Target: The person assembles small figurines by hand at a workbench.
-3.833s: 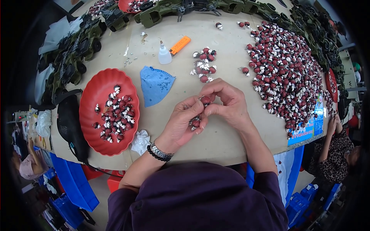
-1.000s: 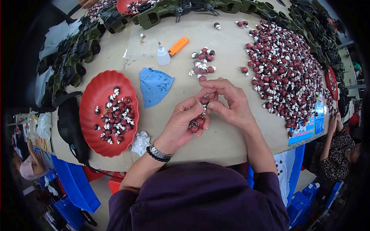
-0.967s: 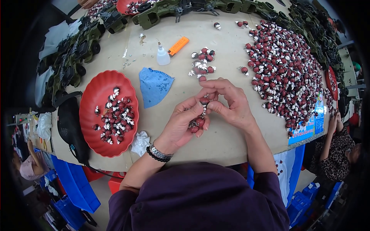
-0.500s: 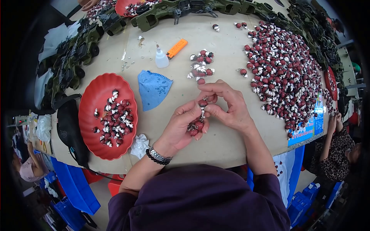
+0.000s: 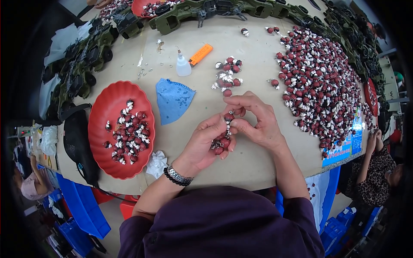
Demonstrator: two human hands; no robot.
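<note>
Between my two hands, over the front of the table, is a small charm (image 5: 229, 117) with a dark red ball, white lumpy part and a metal loop on top. My left hand (image 5: 209, 136) pinches it with thumb and forefinger, while more such charms (image 5: 220, 148) sit in its curled fingers. From the other side my right hand (image 5: 257, 122) touches the same charm with a pinching thumb; its forefinger arches over the loop. Just beyond lies a little group of charms (image 5: 228, 77). To the left, a red scalloped tray (image 5: 97, 129) holds several more.
A big heap of charms (image 5: 318, 81) covers the table's right side. Beyond my hands are a blue cloth piece (image 5: 174, 99), a small squeeze bottle (image 5: 183, 66) and an orange box cutter (image 5: 201, 54). Crumpled tissue (image 5: 156, 164) lies near my left wrist; green toy vehicles (image 5: 172, 19) line the far edge.
The whole scene has shifted slightly to the right in the picture. My hands keep nearly the same grip on the charm.
</note>
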